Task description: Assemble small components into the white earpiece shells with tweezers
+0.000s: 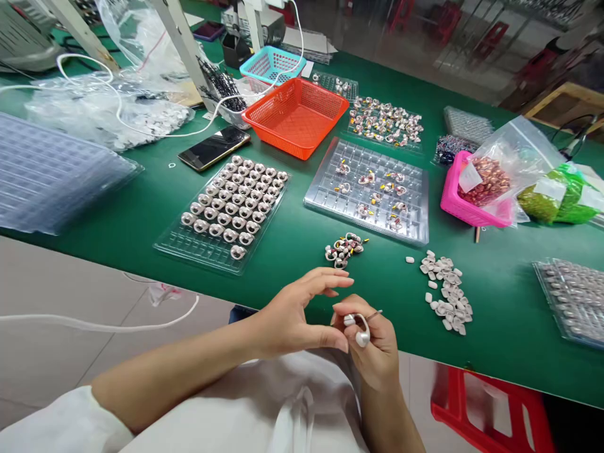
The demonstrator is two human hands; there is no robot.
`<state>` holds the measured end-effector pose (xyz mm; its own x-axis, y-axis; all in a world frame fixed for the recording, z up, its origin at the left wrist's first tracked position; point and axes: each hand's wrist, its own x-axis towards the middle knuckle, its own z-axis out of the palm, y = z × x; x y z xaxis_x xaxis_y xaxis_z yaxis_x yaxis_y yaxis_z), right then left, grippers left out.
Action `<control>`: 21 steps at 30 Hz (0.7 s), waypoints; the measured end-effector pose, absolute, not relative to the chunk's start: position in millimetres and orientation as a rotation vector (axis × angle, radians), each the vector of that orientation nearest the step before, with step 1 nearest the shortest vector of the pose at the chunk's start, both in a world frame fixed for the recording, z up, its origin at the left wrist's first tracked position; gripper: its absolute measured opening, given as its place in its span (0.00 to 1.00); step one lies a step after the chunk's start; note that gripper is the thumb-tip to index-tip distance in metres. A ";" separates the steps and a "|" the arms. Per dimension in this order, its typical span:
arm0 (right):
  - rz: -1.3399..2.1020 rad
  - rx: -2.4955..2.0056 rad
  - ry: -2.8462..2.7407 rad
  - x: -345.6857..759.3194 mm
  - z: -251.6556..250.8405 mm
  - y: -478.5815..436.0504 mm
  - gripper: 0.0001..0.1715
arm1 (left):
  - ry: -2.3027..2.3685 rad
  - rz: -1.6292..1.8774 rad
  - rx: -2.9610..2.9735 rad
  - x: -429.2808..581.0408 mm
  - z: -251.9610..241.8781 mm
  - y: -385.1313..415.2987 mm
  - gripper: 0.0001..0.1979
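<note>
My right hand (372, 346) is closed round a small white ear-hook earbud shell (359, 328) and a thin tool whose tip sticks out to the right, just off the table's front edge. My left hand (302, 311) is beside it with the fingers stretched out and the thumb touching the shell. Just beyond the hands lies a small heap of wired parts (343, 248). A pile of white shell pieces (446, 292) lies to the right.
On the green table (292, 251) are a clear tray of finished white shells (231, 204), a clear tray of wired parts (372, 189), an orange basket (297, 116), a phone (214, 148), a pink bin (472, 195) with bagged parts, stacked trays (47, 173) at left. A red stool (491, 409) stands below.
</note>
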<state>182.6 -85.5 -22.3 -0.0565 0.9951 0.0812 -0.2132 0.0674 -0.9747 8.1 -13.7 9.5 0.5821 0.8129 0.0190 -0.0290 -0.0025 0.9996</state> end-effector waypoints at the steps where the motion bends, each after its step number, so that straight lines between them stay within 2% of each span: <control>1: 1.352 -0.927 -1.050 178.8 -25.3 -85.9 0.12 | 0.670 0.780 1.468 9.4 7.3 -15.9 0.37; 10: 1.377 -0.948 -0.739 153.1 -27.2 -82.3 0.18 | 0.617 0.882 1.627 18.1 5.6 -32.9 0.29; 18: 1.308 -0.929 -0.798 144.3 -25.5 -85.3 0.20 | 0.630 1.072 1.785 15.3 5.1 -45.6 0.28; 21: 1.295 -0.897 -0.809 141.0 -23.7 -84.4 0.18 | 0.647 1.091 1.789 13.5 6.3 -45.3 0.27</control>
